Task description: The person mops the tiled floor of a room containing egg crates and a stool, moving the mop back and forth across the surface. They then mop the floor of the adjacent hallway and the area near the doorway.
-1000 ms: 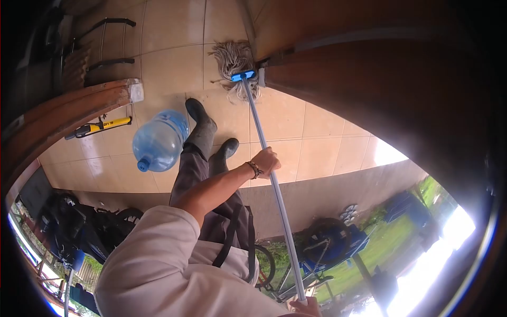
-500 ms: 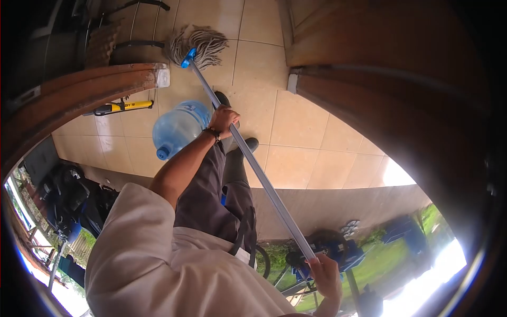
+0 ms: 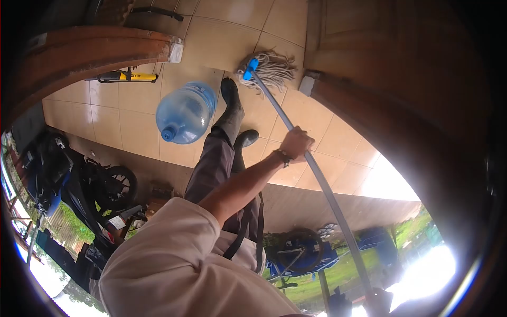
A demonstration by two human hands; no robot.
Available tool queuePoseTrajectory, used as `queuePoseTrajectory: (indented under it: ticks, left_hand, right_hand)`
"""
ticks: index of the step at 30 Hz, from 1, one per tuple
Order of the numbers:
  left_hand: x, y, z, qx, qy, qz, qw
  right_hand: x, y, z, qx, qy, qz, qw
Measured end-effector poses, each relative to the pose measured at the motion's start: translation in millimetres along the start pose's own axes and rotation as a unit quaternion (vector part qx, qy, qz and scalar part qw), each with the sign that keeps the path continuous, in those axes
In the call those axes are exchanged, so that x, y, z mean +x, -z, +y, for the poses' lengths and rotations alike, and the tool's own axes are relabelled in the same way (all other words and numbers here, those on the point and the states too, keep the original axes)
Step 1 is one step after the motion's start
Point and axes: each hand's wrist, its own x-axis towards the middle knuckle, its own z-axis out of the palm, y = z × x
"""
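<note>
My left hand [image 3: 297,143], with a dark bracelet at the wrist, is wrapped round the grey handle of a mop [image 3: 330,195]. The mop's blue clamp and grey string head rest on the tiled floor beside the door frame. Near the lower edge, my right hand [image 3: 377,302] is closed at the upper end of the handle, dim and partly cut off. A large blue water jug [image 3: 185,113] lies on its side left of my boots [image 3: 231,100].
A brown wooden door [image 3: 391,105] stands at the right, a wooden door edge [image 3: 105,50] at the left. A yellow and black pump [image 3: 127,76] lies on the tiles. A motorcycle [image 3: 79,179] is at the lower left; a wheel [image 3: 298,248] shows outside beyond the step.
The mop head has swept right and nearer me, from the black rack to the right door frame. Both hands have moved right with the handle. One boot has stepped forward.
</note>
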Motion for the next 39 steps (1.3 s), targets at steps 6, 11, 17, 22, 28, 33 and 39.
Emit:
queuePoseTrajectory:
  ticks: [6, 11, 17, 22, 28, 33, 39]
  left_hand:
    - [-45.8, 95.8, -103.8, 0.121, 0.06, -0.005, 0.991]
    - [-21.2, 49.3, -49.3, 0.071, 0.008, -0.078, 0.994]
    - [73.1, -44.1, 50.8, -0.01, -0.065, -0.242, 0.968]
    - [49.5, -19.5, 18.0, -0.004, -0.045, -0.114, 0.992]
    - [16.1, 94.3, -95.0, 0.108, -0.008, 0.008, 0.994]
    - [-9.6, 172.3, -149.5, 0.176, 0.064, 0.044, 0.981]
    - [29.0, 78.4, -49.9, 0.109, 0.027, -0.086, 0.99]
  right_hand:
    - [91.1, -42.3, -112.5, 0.085, -0.112, -0.083, 0.987]
    - [33.7, -25.1, -53.0, -0.161, 0.029, -0.078, 0.984]
    - [-68.0, -14.1, 73.0, -0.049, -0.027, 0.008, 0.998]
    - [-18.4, 3.9, 22.6, -0.057, 0.061, 0.031, 0.996]
    - [76.8, 0.6, -111.0, 0.082, 0.004, -0.096, 0.992]
    - [66.0, -11.3, -187.3, 0.059, 0.145, -0.02, 0.987]
    - [-7.5, 42.2, -142.7, 0.034, 0.112, 0.07, 0.991]
